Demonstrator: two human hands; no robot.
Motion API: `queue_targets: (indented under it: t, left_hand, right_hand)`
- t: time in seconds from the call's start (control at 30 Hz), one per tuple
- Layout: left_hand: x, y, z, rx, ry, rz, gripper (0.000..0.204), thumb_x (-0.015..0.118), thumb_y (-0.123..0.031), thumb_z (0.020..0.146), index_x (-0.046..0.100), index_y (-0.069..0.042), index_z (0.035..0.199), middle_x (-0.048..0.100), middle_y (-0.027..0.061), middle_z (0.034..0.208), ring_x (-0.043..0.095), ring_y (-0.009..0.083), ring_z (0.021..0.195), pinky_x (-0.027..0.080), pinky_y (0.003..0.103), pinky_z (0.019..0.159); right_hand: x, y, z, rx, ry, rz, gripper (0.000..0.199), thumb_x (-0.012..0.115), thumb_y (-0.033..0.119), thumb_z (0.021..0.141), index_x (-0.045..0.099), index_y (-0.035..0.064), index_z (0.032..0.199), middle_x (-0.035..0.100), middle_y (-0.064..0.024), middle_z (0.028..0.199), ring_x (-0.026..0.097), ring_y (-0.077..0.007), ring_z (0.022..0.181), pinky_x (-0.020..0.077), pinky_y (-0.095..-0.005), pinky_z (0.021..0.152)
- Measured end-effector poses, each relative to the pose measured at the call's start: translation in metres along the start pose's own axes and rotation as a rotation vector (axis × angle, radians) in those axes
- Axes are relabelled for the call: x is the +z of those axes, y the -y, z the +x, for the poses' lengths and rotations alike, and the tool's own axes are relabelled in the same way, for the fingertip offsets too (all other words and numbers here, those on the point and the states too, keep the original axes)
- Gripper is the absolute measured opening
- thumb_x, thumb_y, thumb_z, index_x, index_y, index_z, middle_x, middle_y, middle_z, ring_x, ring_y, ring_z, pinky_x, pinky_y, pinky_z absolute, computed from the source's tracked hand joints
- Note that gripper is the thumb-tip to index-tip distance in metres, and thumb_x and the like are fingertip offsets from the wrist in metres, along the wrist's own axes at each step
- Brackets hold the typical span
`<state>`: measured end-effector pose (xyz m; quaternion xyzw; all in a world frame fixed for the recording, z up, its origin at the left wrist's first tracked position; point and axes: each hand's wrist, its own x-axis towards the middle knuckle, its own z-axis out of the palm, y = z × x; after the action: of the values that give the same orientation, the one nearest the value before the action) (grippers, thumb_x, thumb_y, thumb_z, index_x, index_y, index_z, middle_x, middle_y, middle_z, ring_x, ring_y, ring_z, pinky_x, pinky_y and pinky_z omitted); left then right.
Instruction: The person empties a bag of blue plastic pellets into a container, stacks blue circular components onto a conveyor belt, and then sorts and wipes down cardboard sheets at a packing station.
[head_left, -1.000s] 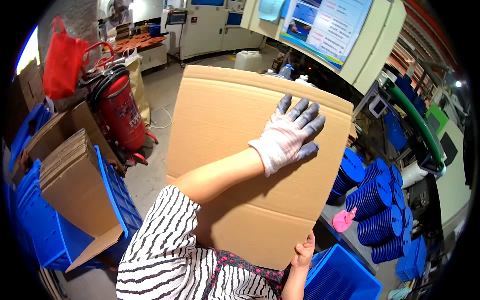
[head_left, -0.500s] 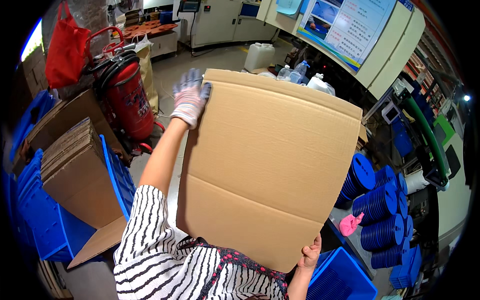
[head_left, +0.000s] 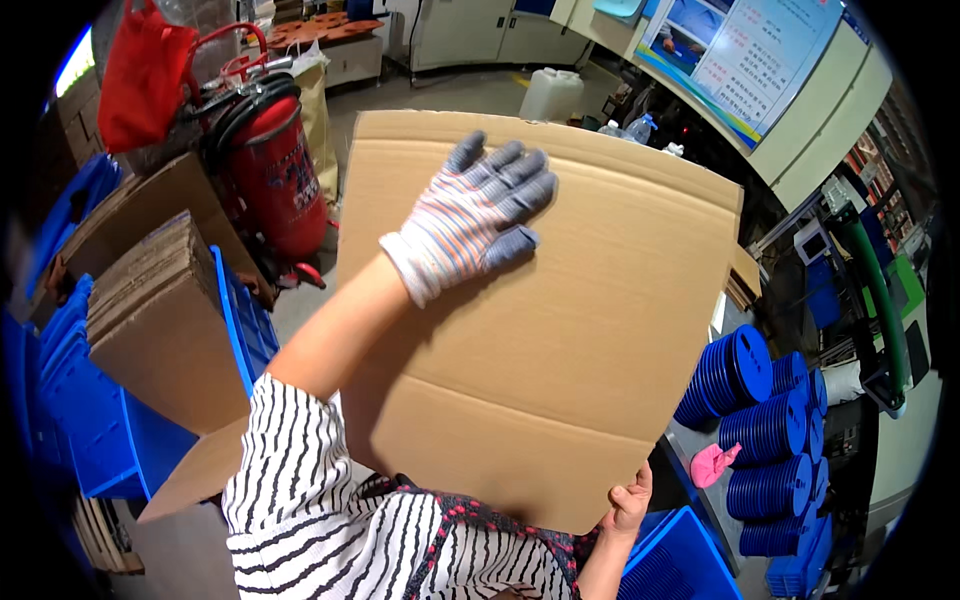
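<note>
Across the front of a striped shirt point(head_left: 335, 505), one big cardboard sheet point(head_left: 600, 310), creased near its top and again low down. Red fire extinguisher point(head_left: 280, 190) visible to me past the sheet's left edge. Blue crate point(head_left: 697, 550) low on the right, near the sheet's bottom corner. Left hand point(head_left: 470, 220), gloved, laid flat on the sheet's upper part, fingers slightly apart. Right hand point(head_left: 628, 506), bare, gripping the sheet's lower right edge, thumb in front, the other fingers partly hidden. Pink bundle point(head_left: 712, 467) right of the sheet.
</note>
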<state>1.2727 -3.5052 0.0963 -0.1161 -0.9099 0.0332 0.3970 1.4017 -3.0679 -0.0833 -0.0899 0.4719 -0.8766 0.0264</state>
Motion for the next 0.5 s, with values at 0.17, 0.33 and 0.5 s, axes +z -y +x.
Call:
queue_targets:
  t: [0.17,0.33,0.5]
  left_hand:
    - [0.067,0.169,-0.163,-1.118,0.883,-0.289,0.064,0.026,-0.053,0.095,0.052,-0.006,0.131,0.052,0.0195,0.132,0.052,0.0324,0.121,0.038,0.042,0.101]
    - [0.047,0.200,-0.193,-1.247,0.315,0.246,0.070,0.028,-0.059,0.093,0.035,-0.011,0.144,0.023,0.0184,0.153,0.023,0.0400,0.139,0.020,0.051,0.112]
    - [0.028,0.137,-0.041,-0.395,-0.404,-0.018,0.056,0.043,-0.039,0.097,0.038,-0.007,0.142,0.029,0.0205,0.150,0.025,0.0381,0.139,0.019,0.043,0.114]
  right_hand:
    - [0.000,-0.007,0.003,0.057,-0.071,0.029,0.072,0.072,-0.005,0.069,0.046,0.0029,0.135,0.056,-0.0151,0.129,0.056,-0.0270,0.117,0.0445,-0.0402,0.100]
    - [0.035,0.002,0.026,0.099,-0.078,-0.035,0.068,0.067,-0.004,0.073,0.043,-0.0007,0.137,0.055,-0.0164,0.131,0.055,-0.0259,0.118,0.0425,-0.0376,0.102]
    - [0.020,-0.004,0.031,0.184,-0.063,-0.037,0.073,0.070,-0.003,0.071,0.041,-0.0015,0.138,0.055,-0.0158,0.131,0.054,-0.0248,0.120,0.0436,-0.0383,0.101]
